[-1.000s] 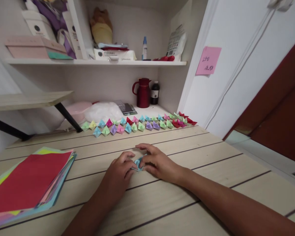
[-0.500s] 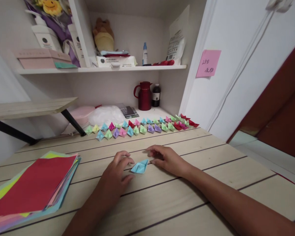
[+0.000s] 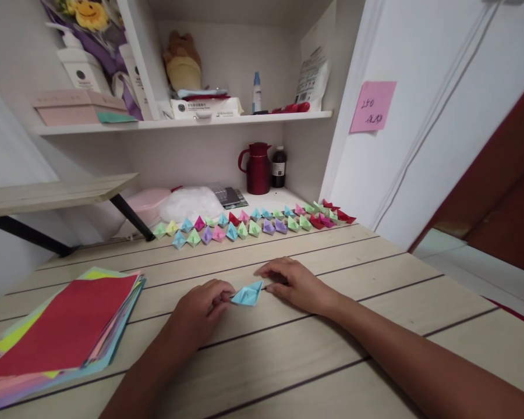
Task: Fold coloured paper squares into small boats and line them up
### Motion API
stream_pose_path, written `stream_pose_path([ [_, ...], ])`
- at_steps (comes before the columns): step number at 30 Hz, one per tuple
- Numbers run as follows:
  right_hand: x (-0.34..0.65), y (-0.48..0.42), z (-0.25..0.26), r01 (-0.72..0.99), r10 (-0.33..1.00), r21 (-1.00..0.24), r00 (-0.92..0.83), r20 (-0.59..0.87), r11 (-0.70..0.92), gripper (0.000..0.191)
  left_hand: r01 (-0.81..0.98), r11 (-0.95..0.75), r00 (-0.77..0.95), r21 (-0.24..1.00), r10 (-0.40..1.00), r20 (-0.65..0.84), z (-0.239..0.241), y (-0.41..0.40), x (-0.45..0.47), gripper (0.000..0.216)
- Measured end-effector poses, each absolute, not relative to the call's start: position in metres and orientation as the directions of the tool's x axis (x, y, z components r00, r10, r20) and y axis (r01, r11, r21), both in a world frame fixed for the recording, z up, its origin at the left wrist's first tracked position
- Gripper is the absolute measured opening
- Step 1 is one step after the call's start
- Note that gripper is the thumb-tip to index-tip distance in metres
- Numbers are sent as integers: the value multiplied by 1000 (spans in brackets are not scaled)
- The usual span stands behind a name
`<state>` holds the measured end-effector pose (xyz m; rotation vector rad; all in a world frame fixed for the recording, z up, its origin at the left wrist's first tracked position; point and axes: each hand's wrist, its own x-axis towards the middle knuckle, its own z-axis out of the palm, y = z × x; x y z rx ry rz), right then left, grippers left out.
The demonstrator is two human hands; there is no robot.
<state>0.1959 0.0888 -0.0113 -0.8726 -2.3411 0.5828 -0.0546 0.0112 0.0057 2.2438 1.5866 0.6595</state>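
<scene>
A light blue folded paper boat [image 3: 248,294] sits on the wooden table in front of me. My left hand [image 3: 204,304] is at its left point, with the fingers curled in and the thumb drawn close, closed on that tip. Beside the boat's right tip, my right hand [image 3: 291,284] rests on the table, fingers bent and apart from the thumb, nothing held. Its thumb tip is very near the paper; contact is unclear. Behind both hands, several small coloured paper boats [image 3: 219,234] stand in two rows along the table's back edge.
A stack of coloured paper [image 3: 65,326], red on top, lies at the left. The small raised wooden shelf [image 3: 56,195] stands on black legs behind it. At the back are a red jug [image 3: 258,169], a dark bottle [image 3: 278,167] and a white plastic bag [image 3: 191,203].
My left hand's fingers have drawn together at the boat's left tip, where they were spread before. The boat and my right hand have barely moved. The view has shifted slightly.
</scene>
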Motion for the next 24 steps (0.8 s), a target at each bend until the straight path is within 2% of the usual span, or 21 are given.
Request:
stream_pose_path([
  [7, 196, 90, -13, 463, 696, -552, -627, 349, 693, 32, 798, -321, 258, 510, 947, 191, 4, 12, -54, 20],
  [15, 196, 91, -15, 443, 690, -566, -632, 353, 695, 26, 794, -485, 395, 367, 870, 295, 3, 12, -52, 18],
  [24, 190, 97, -23, 438, 725, -616, -593, 349, 655, 27, 859, -462, 379, 219, 863, 336, 8, 4, -49, 20],
])
